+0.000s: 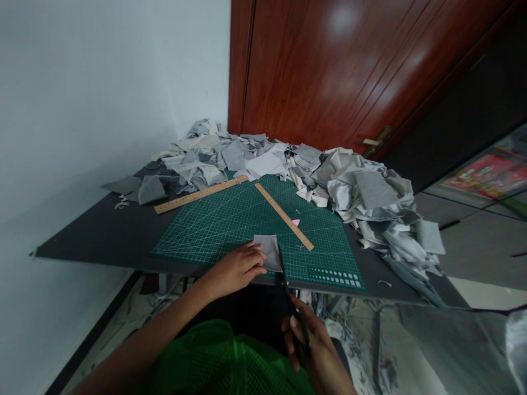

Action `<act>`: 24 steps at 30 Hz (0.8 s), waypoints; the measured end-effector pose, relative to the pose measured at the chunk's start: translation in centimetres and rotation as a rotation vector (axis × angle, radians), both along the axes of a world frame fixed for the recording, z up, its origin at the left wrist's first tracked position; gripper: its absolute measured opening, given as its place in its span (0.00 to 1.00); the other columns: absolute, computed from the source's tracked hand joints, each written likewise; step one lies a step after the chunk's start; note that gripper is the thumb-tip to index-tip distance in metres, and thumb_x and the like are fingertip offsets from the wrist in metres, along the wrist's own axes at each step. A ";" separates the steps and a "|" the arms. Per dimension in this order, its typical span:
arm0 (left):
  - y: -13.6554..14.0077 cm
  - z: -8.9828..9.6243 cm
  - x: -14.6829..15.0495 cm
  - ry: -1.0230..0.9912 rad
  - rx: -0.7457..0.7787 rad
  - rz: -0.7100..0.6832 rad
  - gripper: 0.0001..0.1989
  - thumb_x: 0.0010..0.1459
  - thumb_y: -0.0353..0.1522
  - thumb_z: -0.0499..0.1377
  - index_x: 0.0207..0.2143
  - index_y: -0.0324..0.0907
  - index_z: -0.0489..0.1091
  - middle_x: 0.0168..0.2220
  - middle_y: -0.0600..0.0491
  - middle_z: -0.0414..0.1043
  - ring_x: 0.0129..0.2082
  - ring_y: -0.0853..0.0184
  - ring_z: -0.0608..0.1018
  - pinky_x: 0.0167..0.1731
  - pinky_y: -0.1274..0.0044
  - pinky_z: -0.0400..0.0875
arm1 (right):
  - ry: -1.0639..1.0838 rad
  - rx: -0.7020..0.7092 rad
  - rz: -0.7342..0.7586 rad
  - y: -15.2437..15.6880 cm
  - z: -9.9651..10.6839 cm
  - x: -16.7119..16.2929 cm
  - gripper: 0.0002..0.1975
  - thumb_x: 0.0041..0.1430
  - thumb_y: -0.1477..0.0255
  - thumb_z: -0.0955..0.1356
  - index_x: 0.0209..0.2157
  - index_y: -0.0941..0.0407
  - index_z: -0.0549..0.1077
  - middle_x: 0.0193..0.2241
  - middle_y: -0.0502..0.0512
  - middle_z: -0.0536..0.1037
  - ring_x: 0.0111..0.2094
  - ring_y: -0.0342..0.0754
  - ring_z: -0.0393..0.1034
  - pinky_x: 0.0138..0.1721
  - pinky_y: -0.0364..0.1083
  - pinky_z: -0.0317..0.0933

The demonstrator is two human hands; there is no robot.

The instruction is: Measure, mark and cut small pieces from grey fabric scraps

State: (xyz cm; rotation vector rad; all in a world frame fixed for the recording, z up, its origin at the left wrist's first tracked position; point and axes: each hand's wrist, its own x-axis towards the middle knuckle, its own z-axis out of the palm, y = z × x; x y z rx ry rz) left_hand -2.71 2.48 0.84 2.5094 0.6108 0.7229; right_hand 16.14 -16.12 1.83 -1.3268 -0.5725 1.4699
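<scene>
A small grey fabric piece [269,253] lies near the front edge of the green cutting mat [214,230]. The fingers of my left hand [239,267] grip its left side and hold it against the mat. In my right hand [313,337] are black-handled scissors [285,283], their blades pointing away from me along the right edge of the fabric. How far apart the blades are, I cannot tell. Right of the fabric, a wooden ruler [284,216] lies slanted across the mat, with a small pink piece [296,223] beside it.
A second wooden ruler [201,195] crosses the mat's upper left edge. Heaped grey and white fabric scraps [263,162] line the back of the dark table [94,233], and another pile [370,192] covers its right side. Beyond stands a brown wooden door [321,77]; a white wall [102,82] is at left.
</scene>
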 end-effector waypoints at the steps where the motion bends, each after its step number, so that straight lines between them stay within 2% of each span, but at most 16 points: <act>1: 0.0 0.0 0.0 -0.005 0.002 0.000 0.05 0.70 0.33 0.57 0.39 0.45 0.70 0.43 0.53 0.79 0.61 0.61 0.73 0.67 0.62 0.58 | -0.019 -0.003 0.009 0.1 0.1 0.0 0.41 0.51 0.51 0.78 0.60 0.55 0.66 0.30 0.50 0.75 0.21 0.41 0.65 0.15 0.38 0.55; 6: 0.1 -0.3 0.1 -0.015 0.001 0.000 0.05 0.70 0.34 0.58 0.38 0.45 0.71 0.44 0.53 0.79 0.61 0.61 0.73 0.68 0.62 0.58 | -0.063 -0.022 0.005 0.4 0.6 -0.2 0.41 0.52 0.50 0.77 0.61 0.54 0.64 0.29 0.48 0.74 0.20 0.41 0.65 0.14 0.37 0.55; 14: 0.0 -0.1 0.1 -0.037 -0.013 0.006 0.05 0.70 0.33 0.56 0.39 0.45 0.70 0.42 0.53 0.79 0.61 0.61 0.73 0.67 0.63 0.59 | -0.138 0.012 0.028 -0.1 -0.5 -0.1 0.41 0.55 0.49 0.75 0.63 0.55 0.62 0.27 0.46 0.71 0.20 0.40 0.63 0.14 0.37 0.57; 18: 0.0 -0.1 0.1 -0.032 -0.001 0.006 0.05 0.70 0.33 0.56 0.39 0.45 0.70 0.43 0.53 0.79 0.60 0.61 0.74 0.67 0.63 0.60 | -0.139 0.004 0.022 -0.1 -0.2 -0.2 0.41 0.56 0.49 0.74 0.62 0.54 0.62 0.28 0.47 0.72 0.20 0.40 0.64 0.14 0.37 0.57; 24: -0.1 -0.2 -0.1 -0.009 -0.018 0.019 0.03 0.66 0.33 0.61 0.40 0.44 0.70 0.46 0.51 0.79 0.62 0.60 0.72 0.66 0.63 0.60 | -0.127 0.011 -0.006 0.3 0.0 -0.6 0.41 0.55 0.49 0.75 0.62 0.54 0.63 0.27 0.45 0.70 0.19 0.39 0.62 0.13 0.36 0.55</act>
